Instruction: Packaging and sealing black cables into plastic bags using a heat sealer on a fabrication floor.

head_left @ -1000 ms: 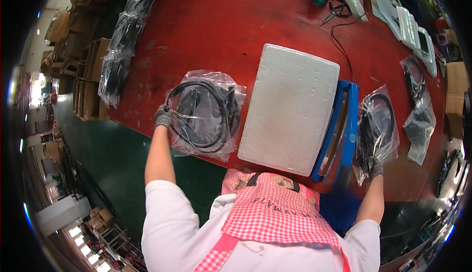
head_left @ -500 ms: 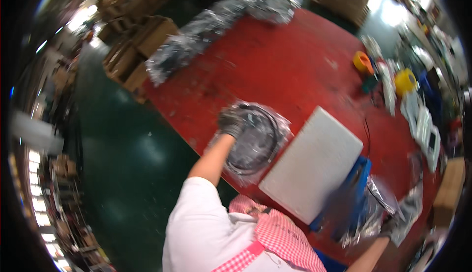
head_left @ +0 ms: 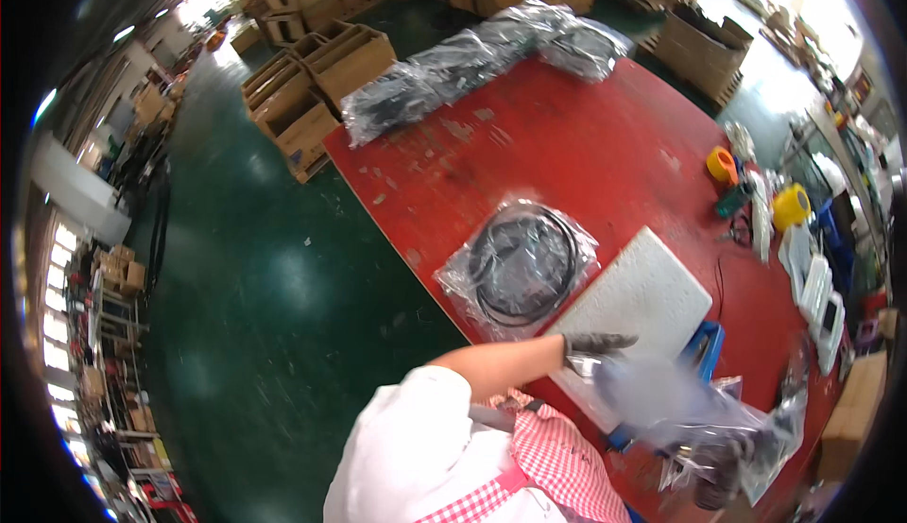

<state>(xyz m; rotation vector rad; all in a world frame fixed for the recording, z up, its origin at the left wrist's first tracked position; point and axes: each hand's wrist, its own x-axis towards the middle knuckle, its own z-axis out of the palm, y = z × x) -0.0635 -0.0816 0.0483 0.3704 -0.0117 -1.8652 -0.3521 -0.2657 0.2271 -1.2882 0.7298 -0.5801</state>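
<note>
- Our gloved left hand (head_left: 593, 345) pinches the blurred clear plastic bag (head_left: 685, 410); the right hand (head_left: 723, 471), at five o'clock, grips its bottom.
- We should keep the mouth taut over the white foam slab (head_left: 642, 301).

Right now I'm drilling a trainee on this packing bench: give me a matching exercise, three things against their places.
Things:
1 coiled black cable in a clear bag
2 white foam slab
3 yellow tape roll

Places:
A far right of the red table
B lying alone on the table, left of the slab
C beside the gloved left hand

Pairs: 1-B, 2-C, 3-A
</note>
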